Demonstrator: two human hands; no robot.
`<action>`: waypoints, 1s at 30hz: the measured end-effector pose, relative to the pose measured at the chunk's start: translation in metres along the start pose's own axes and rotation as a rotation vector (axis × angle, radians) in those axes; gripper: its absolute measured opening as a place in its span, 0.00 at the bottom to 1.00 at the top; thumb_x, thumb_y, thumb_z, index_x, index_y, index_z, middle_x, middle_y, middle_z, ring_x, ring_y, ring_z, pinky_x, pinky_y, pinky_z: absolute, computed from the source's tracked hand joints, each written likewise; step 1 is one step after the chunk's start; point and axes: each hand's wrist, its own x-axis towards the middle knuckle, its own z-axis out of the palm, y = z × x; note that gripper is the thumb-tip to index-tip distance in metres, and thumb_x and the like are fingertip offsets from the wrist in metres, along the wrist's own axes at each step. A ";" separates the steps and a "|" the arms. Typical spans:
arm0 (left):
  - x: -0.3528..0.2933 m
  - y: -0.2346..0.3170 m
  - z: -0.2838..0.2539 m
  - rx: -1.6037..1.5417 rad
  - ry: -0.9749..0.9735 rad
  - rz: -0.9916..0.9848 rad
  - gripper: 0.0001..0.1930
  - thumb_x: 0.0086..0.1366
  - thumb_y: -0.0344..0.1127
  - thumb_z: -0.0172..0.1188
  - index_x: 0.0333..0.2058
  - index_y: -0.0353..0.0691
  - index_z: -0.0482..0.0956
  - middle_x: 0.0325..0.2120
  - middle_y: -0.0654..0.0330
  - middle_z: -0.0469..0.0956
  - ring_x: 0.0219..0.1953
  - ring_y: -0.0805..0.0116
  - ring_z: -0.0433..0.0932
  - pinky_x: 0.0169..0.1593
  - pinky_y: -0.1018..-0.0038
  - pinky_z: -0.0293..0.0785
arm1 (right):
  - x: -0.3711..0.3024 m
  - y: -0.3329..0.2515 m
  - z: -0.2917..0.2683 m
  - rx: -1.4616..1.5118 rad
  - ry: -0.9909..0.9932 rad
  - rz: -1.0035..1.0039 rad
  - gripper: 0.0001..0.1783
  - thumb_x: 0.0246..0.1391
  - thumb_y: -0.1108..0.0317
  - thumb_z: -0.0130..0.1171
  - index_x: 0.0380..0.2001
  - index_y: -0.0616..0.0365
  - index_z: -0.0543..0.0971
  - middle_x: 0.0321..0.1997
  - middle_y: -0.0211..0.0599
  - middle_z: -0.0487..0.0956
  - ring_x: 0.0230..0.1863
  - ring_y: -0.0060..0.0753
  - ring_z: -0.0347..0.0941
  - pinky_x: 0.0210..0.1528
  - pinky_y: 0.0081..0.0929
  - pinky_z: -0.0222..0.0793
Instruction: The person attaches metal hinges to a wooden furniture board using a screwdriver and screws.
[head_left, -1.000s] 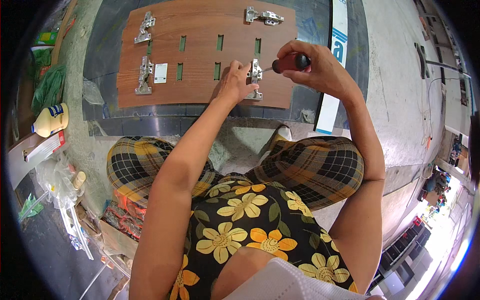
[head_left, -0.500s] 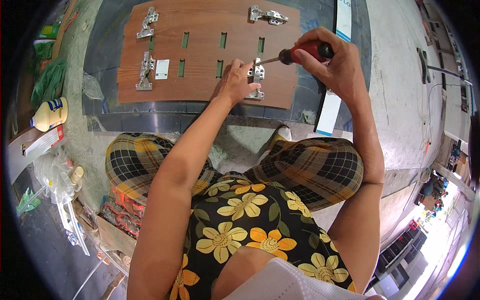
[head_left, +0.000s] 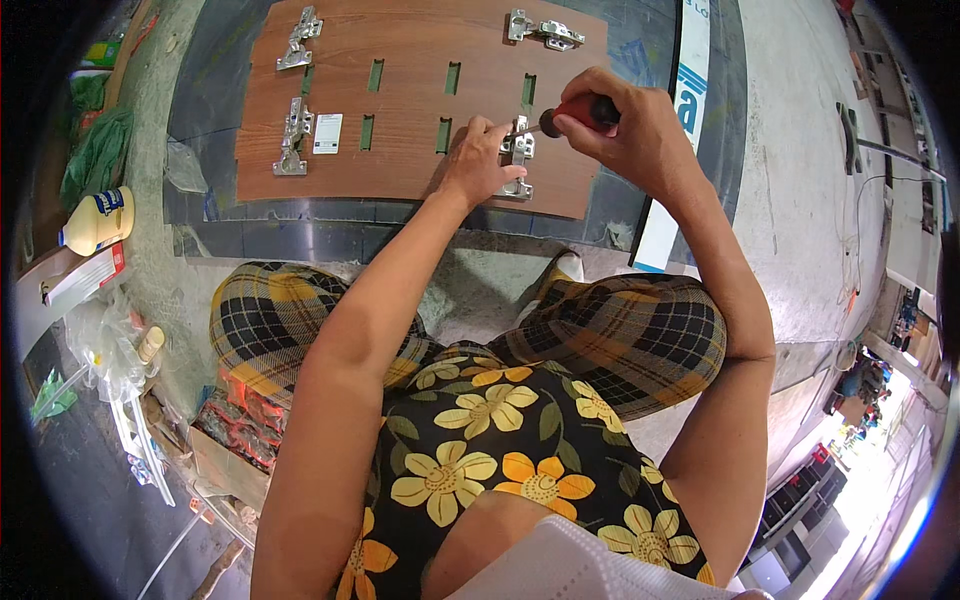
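A brown wood-look board (head_left: 400, 180) lies flat before me, with silver cabinet hinges near its corners. My left hand (head_left: 475, 165) rests on the board and grips the near right hinge (head_left: 519, 165), thumb toward its lower end and fingertips by its upper part. In my right hand (head_left: 635, 130) is a screwdriver with a red and black handle (head_left: 582, 114). It is tilted, its shaft reaching down-left to the upper part of that hinge. The exact contact of the tip is too small to tell. The other hinges (head_left: 293, 138) are untouched.
Rows of slots cut the board, and a small white label (head_left: 327, 134) sits near the left hinge. Underneath is a dark sheet (head_left: 210, 120). A white strip (head_left: 660, 225) runs along its right side. A jug (head_left: 100, 221) and plastic bags (head_left: 105, 345) are at left.
My right hand and the screwdriver have moved left and slightly down, nearer the hinge, and the wrist has turned. My left hand keeps its place on the hinge. The view has shifted slightly.
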 end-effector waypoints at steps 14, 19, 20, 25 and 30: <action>-0.001 0.002 0.001 -0.010 -0.003 0.003 0.38 0.44 0.40 0.76 0.55 0.39 0.74 0.46 0.50 0.69 0.49 0.50 0.73 0.54 0.61 0.72 | 0.000 0.000 -0.006 0.227 -0.163 0.004 0.16 0.47 0.70 0.67 0.42 0.52 0.78 0.42 0.38 0.82 0.42 0.39 0.80 0.44 0.30 0.79; 0.001 0.001 0.002 -0.003 -0.004 -0.016 0.38 0.44 0.40 0.76 0.56 0.40 0.74 0.46 0.50 0.69 0.49 0.49 0.73 0.53 0.60 0.72 | 0.004 -0.002 -0.007 0.109 -0.148 0.161 0.18 0.48 0.68 0.68 0.44 0.51 0.77 0.42 0.42 0.81 0.42 0.39 0.81 0.44 0.32 0.80; 0.001 0.001 0.001 -0.006 -0.012 -0.009 0.38 0.44 0.40 0.76 0.56 0.40 0.73 0.46 0.49 0.69 0.49 0.49 0.74 0.54 0.60 0.72 | 0.004 0.000 -0.007 0.110 -0.147 0.162 0.18 0.48 0.68 0.68 0.44 0.51 0.77 0.42 0.42 0.81 0.42 0.39 0.81 0.44 0.32 0.80; 0.001 0.008 -0.004 0.015 -0.048 -0.018 0.38 0.45 0.40 0.76 0.56 0.41 0.73 0.46 0.49 0.69 0.49 0.49 0.74 0.53 0.60 0.72 | 0.002 0.005 -0.001 0.179 -0.062 -0.042 0.14 0.48 0.65 0.69 0.37 0.57 0.79 0.31 0.39 0.84 0.34 0.35 0.83 0.41 0.31 0.79; -0.001 0.001 0.001 -0.006 0.010 0.021 0.36 0.46 0.43 0.74 0.54 0.37 0.74 0.43 0.49 0.71 0.49 0.49 0.72 0.55 0.61 0.69 | 0.004 0.001 -0.004 0.212 -0.085 -0.020 0.14 0.48 0.65 0.69 0.38 0.56 0.80 0.31 0.40 0.84 0.32 0.34 0.82 0.40 0.30 0.79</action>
